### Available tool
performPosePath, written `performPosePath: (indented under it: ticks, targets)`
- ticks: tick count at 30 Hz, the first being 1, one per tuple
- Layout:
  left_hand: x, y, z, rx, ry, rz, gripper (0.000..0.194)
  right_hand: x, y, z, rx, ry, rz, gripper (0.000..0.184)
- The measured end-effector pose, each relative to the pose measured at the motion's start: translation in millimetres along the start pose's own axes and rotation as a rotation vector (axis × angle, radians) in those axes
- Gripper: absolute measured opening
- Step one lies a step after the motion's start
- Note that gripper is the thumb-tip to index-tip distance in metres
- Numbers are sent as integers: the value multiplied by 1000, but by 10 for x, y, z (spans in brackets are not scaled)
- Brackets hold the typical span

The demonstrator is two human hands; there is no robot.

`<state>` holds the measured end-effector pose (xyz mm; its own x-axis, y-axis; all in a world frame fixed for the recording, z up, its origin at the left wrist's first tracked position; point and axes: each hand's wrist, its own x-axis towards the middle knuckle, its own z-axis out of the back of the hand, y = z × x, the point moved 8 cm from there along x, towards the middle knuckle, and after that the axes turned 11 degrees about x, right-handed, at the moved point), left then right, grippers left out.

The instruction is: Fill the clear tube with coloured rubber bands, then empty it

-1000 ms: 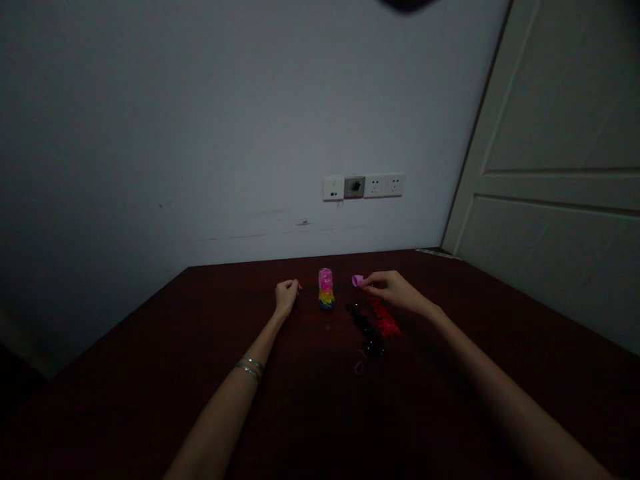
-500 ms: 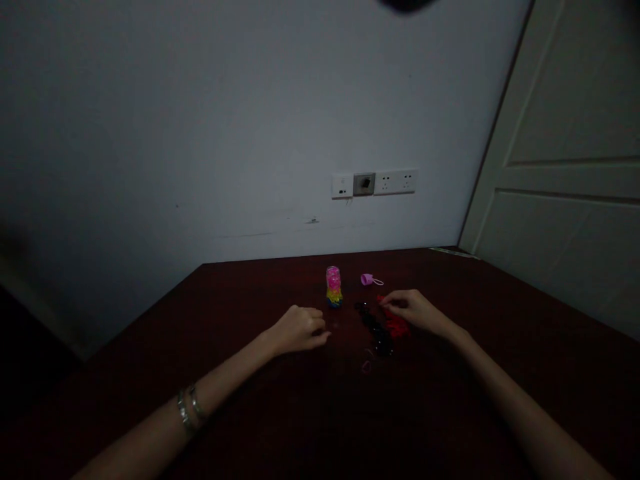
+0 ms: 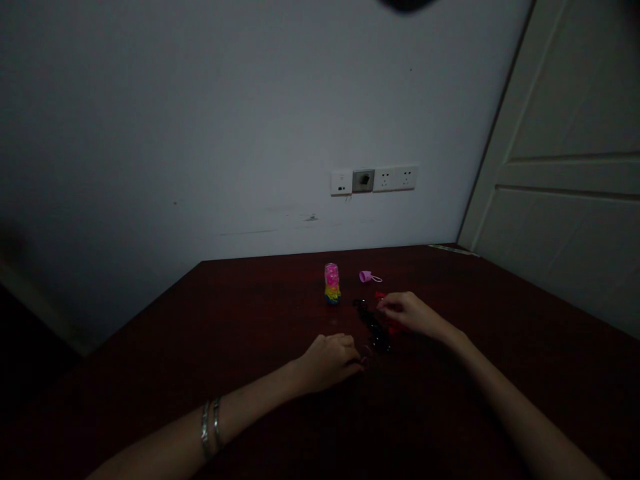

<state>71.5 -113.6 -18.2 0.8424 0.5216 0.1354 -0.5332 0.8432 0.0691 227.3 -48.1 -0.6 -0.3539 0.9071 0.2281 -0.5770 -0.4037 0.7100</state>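
Note:
A small clear jar (image 3: 332,285) filled with pink, yellow and blue bands stands on the dark red table (image 3: 250,320). Its pink cap (image 3: 366,276) lies to the right of it. My right hand (image 3: 407,312) rests over a heap of red bands (image 3: 395,327), fingertips pinched on one. A heap of black bands (image 3: 373,327) lies just left of it. My left hand (image 3: 333,360) lies curled on the table, its fingertips at a small pink band (image 3: 365,360) below the black heap. Two bracelets (image 3: 211,427) circle my left wrist.
A white wall with a row of sockets (image 3: 373,180) stands behind the table. A pale door (image 3: 565,167) is at the right. The room is dim. The table's left edge runs diagonally towards me.
My left hand has moved back from beside the jar and right to the small pink band. My right hand let go of the pink cap and came down onto the red bands.

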Motion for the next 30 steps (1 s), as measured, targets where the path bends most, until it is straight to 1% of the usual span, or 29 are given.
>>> performPosePath:
  ticks: [4,8,10,11,12,14,16,17,18,19,20,21,22,23,26,30]
  targets:
    - [14,-20,-66,-45,-38,11,22,1,-15,-16,-1,2,-19,23]
    - [18,-37,-108,-109,-64,36,16,0,-11,-27,-3,2,-8,23]
    - [29,-4,-66,-139,-82,40,13,0,-10,-32,8,5,-8,22]
    - [41,43,-5,-152,-105,47,13,0,-11,-34,12,6,-10,22]
    - [59,117,86,-159,-137,60,13,1,-12,-35,14,6,-13,22]
    - [106,358,370,-176,-252,114,14,5,-13,-35,11,7,-15,22]
    - [160,695,733,-161,-403,207,17,11,-13,-42,11,15,-16,22]
    - [194,876,899,-139,-457,260,17,15,-14,-49,14,22,-16,22]
    - [234,1051,1045,-115,-498,311,17,18,-16,-57,18,28,-20,22]
    - [287,1210,1153,-98,-510,350,17,20,-20,-65,20,33,-25,21]
    - [359,1337,1217,-93,-488,359,17,21,-23,-70,20,35,-31,21]
    - [443,1431,1236,-100,-437,341,17,20,-24,-74,18,35,-35,21]
    - [529,1495,1219,-116,-371,311,17,18,-22,-74,14,32,-38,20]
    - [597,1540,1202,-132,-332,280,17,14,-17,-73,11,28,-39,20]
    - [736,1614,1100,-222,-254,237,16,-3,11,-70,-3,27,-34,21]
    - [827,1630,991,-377,-218,207,13,-22,64,-70,-37,34,-20,21]
